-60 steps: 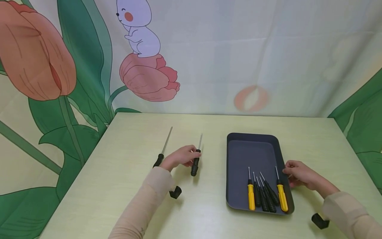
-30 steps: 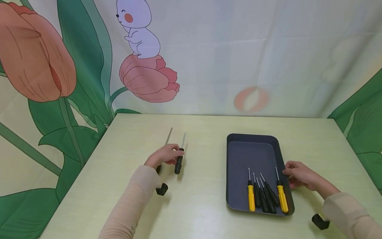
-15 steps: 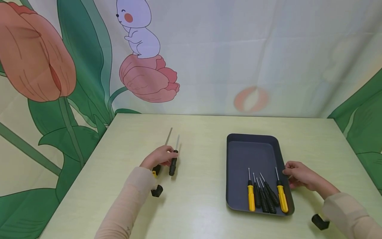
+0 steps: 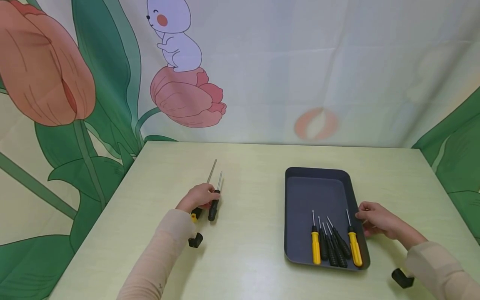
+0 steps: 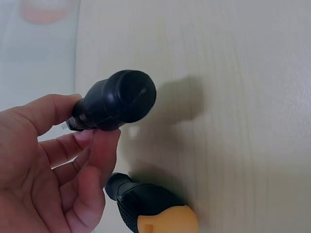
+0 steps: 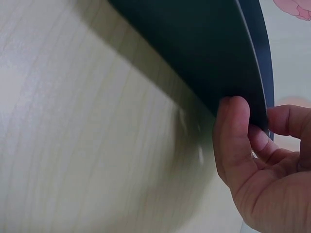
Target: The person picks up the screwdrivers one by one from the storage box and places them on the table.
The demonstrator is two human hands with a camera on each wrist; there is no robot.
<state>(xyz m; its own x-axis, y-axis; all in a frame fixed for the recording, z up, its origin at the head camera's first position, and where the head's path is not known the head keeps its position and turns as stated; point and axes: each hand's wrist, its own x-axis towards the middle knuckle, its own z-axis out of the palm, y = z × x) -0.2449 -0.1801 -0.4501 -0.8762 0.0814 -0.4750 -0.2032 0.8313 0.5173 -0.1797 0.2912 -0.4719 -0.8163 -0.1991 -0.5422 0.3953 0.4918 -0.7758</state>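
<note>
My left hand [image 4: 197,196] pinches a black-handled screwdriver [image 4: 213,209] between thumb and fingers, its shaft pointing away from me. In the left wrist view the butt of this screwdriver [image 5: 131,97] faces the camera, and its shadow falls on the table. Beside it lies a larger screwdriver with a black and yellow handle [image 5: 155,206]; in the head view, the hand partly covers this larger screwdriver [image 4: 211,171]. My right hand [image 4: 378,218] grips the right rim of a dark tray [image 4: 315,196]. In the right wrist view, the thumb is over the tray's rim [image 6: 255,53] and fingers press the outer wall.
Inside the tray, at its near end, lie several black-handled screwdrivers [image 4: 333,248] between two yellow-handled screwdrivers [image 4: 316,248]. A pale wooden table [image 4: 255,258] carries everything. Behind it hangs a printed curtain [image 4: 262,75] with flowers and a white animal.
The left hand has carried the black-handled screwdriver leftward, close beside the larger screwdriver, and slightly toward me in the last half second. My right hand and the tray have stayed put.
</note>
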